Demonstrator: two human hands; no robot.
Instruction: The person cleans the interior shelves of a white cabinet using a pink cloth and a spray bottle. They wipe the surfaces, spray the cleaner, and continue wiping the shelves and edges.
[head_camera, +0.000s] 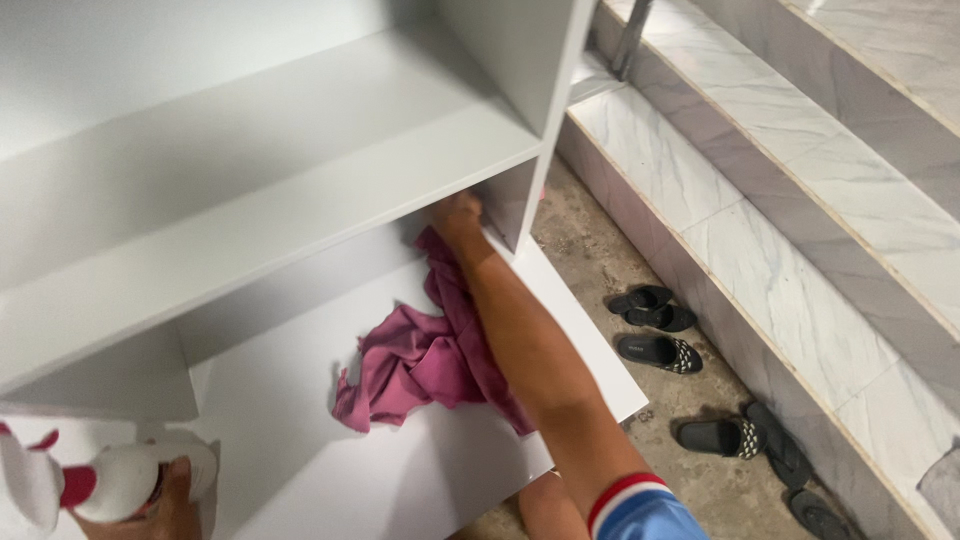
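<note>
— What's in front of you, biggest first?

— A white laminated shelf unit (250, 190) fills most of my view, with its wide bottom board spread out below me. To the side of it runs a flight of grey-veined marble stairs (800, 200), and between the two lies a strip of bare concrete floor (600, 260) with several black slip-on sandals (655, 330) scattered along the lowest step.

— And the cloth?

— A crumpled magenta cotton rag (420, 355) lies on the bottom board, under the middle shelf. It trails from the back corner toward me, bunched beside and beneath my forearm.

— Which hand has it?

— My right hand (458, 215) reaches deep into the corner where the upright panel meets the shelf. Its fingers are curled down on the rag's upper end, pressing it there; most of the fabric hangs loose behind my wrist.

— Your other hand?

— My left hand (170, 505) sits at the bottom edge of the view, wrapped around a white plastic spray bottle with a red trigger (100, 485), well apart from the rag.
</note>
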